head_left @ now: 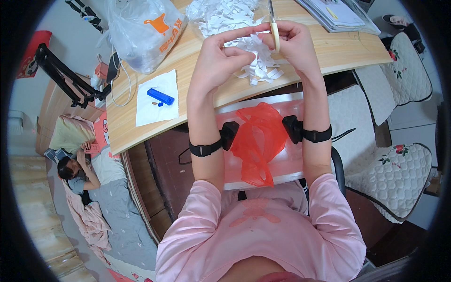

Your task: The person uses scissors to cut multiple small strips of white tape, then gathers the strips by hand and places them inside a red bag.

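Note:
My right hand (290, 42) is closed around the cream handle of a pair of scissors (276, 37), whose metal blades point away from me. My left hand (225, 58) reaches across from the left, its index finger extended to the scissors and my right fingers; a small white strip (253, 59) is between or beside its thumb tip. Under both hands, white strips (264, 72) spill from a clear plastic bag (225, 16) onto the wooden table. On my lap a red plastic bag (260, 141) lies over a pale tray or box lid (294, 162).
At the table's left are a white tissue (151, 114) with a blue case (160, 96) and a full white plastic bag (144, 38). Papers in clear sleeves (338, 17) lie back right. Quilted chair covers (398, 176) stand right. Another person (75, 172) lies on a bed at left.

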`<state>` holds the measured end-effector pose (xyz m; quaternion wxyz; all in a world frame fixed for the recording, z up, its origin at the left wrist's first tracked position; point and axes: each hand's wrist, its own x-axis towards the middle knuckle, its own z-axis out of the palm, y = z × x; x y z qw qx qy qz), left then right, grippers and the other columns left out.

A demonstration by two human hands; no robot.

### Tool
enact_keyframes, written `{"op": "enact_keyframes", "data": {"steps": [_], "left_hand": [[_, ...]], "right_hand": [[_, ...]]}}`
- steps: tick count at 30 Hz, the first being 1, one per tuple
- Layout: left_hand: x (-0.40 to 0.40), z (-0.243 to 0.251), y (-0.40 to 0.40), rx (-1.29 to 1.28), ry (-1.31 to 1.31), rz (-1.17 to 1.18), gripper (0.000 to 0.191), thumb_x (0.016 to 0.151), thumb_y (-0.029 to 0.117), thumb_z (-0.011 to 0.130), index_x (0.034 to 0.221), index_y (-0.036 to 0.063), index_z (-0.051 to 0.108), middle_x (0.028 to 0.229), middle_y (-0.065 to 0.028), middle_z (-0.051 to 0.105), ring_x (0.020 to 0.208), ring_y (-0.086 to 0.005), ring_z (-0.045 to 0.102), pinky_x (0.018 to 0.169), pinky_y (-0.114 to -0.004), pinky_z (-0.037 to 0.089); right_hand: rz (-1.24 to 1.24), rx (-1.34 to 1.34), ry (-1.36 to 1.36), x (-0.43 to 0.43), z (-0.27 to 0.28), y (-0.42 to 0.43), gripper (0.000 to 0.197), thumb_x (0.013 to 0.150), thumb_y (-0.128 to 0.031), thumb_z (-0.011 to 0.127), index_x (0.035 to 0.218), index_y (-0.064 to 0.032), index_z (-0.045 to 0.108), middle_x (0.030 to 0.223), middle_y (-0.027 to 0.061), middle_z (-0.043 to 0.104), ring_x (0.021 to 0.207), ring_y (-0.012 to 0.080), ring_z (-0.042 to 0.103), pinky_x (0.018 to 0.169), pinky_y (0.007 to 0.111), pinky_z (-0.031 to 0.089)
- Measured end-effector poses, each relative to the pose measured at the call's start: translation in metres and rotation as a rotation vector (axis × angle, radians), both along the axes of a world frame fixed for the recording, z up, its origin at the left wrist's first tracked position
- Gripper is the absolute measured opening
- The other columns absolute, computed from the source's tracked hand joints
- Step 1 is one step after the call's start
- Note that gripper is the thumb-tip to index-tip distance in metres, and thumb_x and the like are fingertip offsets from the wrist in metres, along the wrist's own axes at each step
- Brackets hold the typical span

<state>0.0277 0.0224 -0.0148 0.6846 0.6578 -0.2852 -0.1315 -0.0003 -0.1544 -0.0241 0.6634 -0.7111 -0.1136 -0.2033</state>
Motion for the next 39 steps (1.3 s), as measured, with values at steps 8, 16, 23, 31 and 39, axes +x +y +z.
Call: {"op": "enact_keyframes", "data": {"steps": [8,16,23,31,39], "left_hand": [[0.003,-0.001,0.005,-0.037,0.003,-0.045,0.05,0.072,-0.003,0.063,0.121,-0.0027,0.053,0.079,-0.0082,0.067,0.07,-0.0074,0.063,0.067,-0.018,0.048],[-0.004,0.005,0.005,0.0,-0.04,-0.091,0.04,0.073,-0.004,0.062,0.113,-0.0025,0.059,0.079,-0.0066,0.067,0.071,-0.0062,0.062,0.066,-0.018,0.047],[-0.006,0.004,-0.001,-0.103,-0.073,-0.074,0.031,0.072,-0.005,0.061,0.103,-0.0023,0.065,0.08,-0.0048,0.065,0.067,-0.0029,0.058,0.057,-0.016,0.042],[-0.007,0.01,0.0,-0.152,-0.118,0.195,0.032,0.076,-0.002,0.066,0.107,-0.0039,0.058,0.09,-0.0122,0.067,0.078,-0.0129,0.064,0.072,-0.022,0.051],[-0.014,0.015,-0.002,-0.2,-0.088,0.199,0.033,0.077,-0.003,0.064,0.109,-0.0044,0.057,0.085,-0.013,0.067,0.076,-0.014,0.065,0.07,-0.024,0.054]], "right_hand": [[-0.168,-0.204,-0.12,-0.001,0.003,0.003,0.018,0.078,-0.015,0.07,0.089,-0.0004,0.069,0.056,-0.0069,0.05,0.052,-0.0005,0.038,0.046,0.017,0.027],[0.037,0.009,0.184,-0.003,0.006,-0.002,0.025,0.08,-0.027,0.069,0.089,-0.0032,0.07,0.065,-0.0027,0.06,0.055,0.0016,0.048,0.047,0.017,0.032],[0.088,0.063,0.133,-0.008,0.008,-0.005,0.024,0.079,-0.023,0.07,0.091,-0.0023,0.069,0.073,0.0002,0.064,0.061,0.0035,0.053,0.05,0.018,0.036],[-0.011,0.108,-0.005,-0.018,0.019,-0.003,0.023,0.074,-0.01,0.071,0.094,0.0015,0.068,0.081,0.0078,0.067,0.072,0.009,0.061,0.065,0.021,0.048],[0.189,0.057,0.048,-0.021,0.022,0.01,0.028,0.075,-0.006,0.071,0.101,0.0032,0.066,0.083,0.0098,0.068,0.076,0.0108,0.064,0.07,0.021,0.05]]}}
